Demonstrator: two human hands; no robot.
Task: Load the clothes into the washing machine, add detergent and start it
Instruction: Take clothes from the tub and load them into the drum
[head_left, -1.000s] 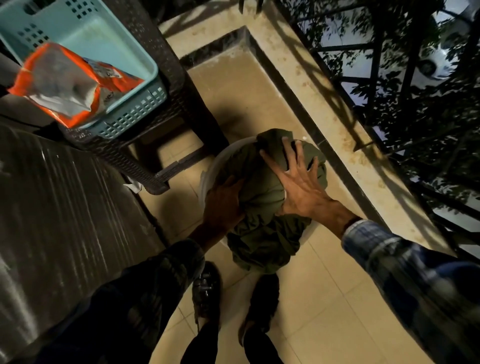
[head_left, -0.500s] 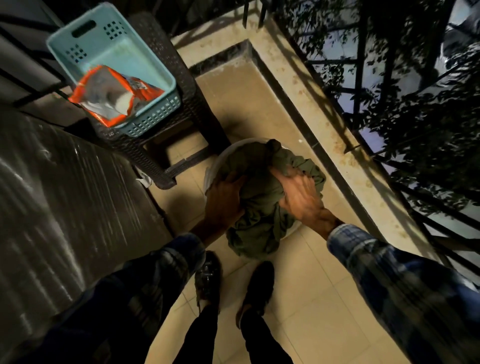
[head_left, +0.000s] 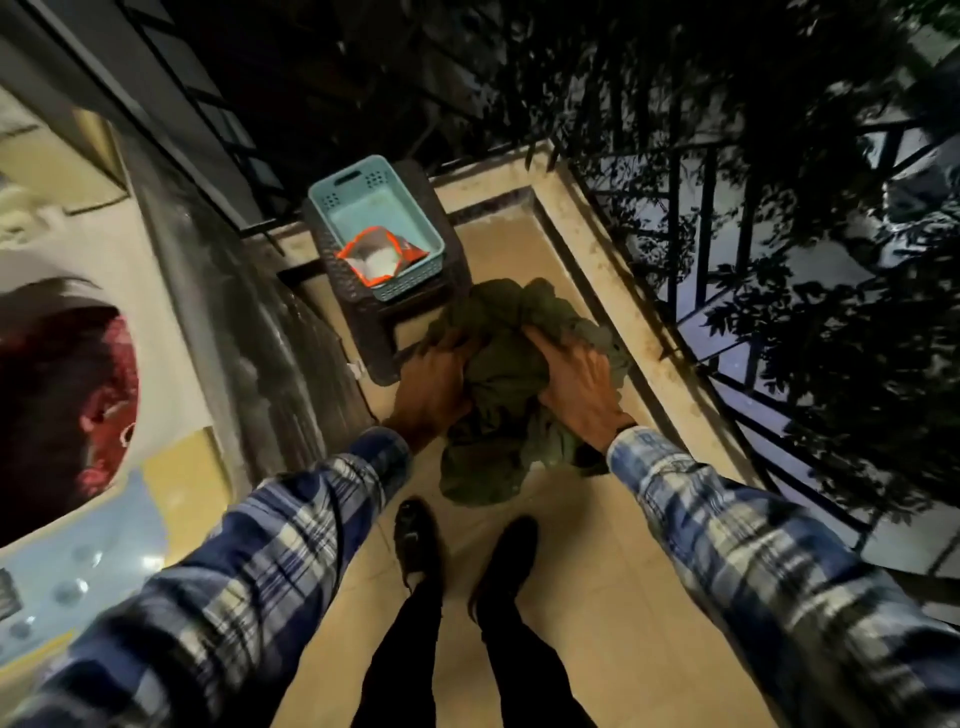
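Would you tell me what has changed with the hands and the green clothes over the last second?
The right hand, flat on the green clothes a second ago, now grips them like the left hand; both have lifted the clothes, and the white tub no longer shows. The washing machine has come into view. The detergent pouch stays in the blue basket.

My feed is dim and night-lit. The floor tiles (head_left: 597, 597) at 5 o'clock and the ledge (head_left: 587, 228) at 1 o'clock catch weak warm light, while the foliage (head_left: 779, 208) from 12 to 3 o'clock is nearly black. The plaid sleeves (head_left: 753, 571) smear with motion blur. The washing machine (head_left: 156, 322) at 9 o'clock looks soft and bowed by the wide lens.
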